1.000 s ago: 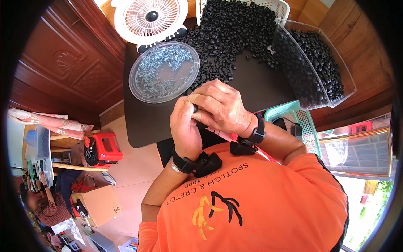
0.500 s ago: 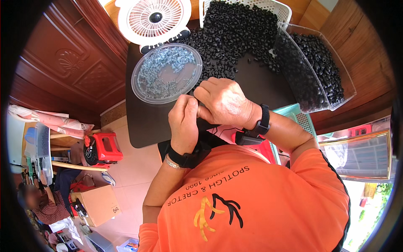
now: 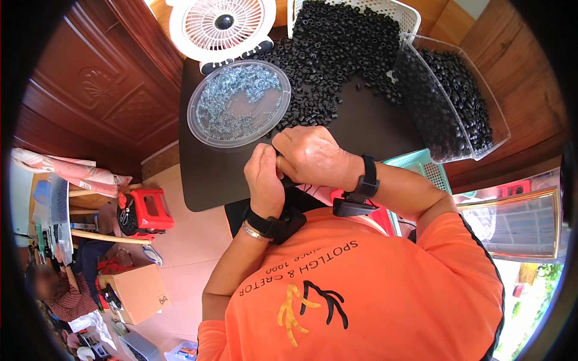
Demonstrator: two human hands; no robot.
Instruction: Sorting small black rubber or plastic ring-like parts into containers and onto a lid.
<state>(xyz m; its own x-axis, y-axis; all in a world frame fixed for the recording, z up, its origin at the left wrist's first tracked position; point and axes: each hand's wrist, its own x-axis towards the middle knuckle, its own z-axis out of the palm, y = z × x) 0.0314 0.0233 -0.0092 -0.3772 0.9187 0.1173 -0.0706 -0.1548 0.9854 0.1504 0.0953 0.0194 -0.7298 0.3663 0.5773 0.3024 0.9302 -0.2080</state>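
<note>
My left hand (image 3: 265, 182) and my right hand (image 3: 313, 153) meet over the near edge of the dark table. The left fingers are closed, their tips pressed together against the right hand. Curled fingers close the right hand too, and its thumb side touches the left hand. Whatever they pinch is hidden between them. Just beyond lies a round clear plastic lid (image 3: 260, 109) strewn with tiny pale-blue translucent pieces. Small black ring-shaped parts (image 3: 316, 96) are heaped on the table past my right hand.
A white fan (image 3: 223, 24) stands at the far left of the table (image 3: 208, 180). A white basket (image 3: 411, 19) spills black rings at the back; a clear bin (image 3: 451, 102) of them sits right. A green basket (image 3: 436, 171) is near my right forearm. Another person (image 3: 66, 295) is at far left.
Both hands have come slightly nearer my body, the right one more. The right hand's fingers have drawn down closer against the left fingertips.
</note>
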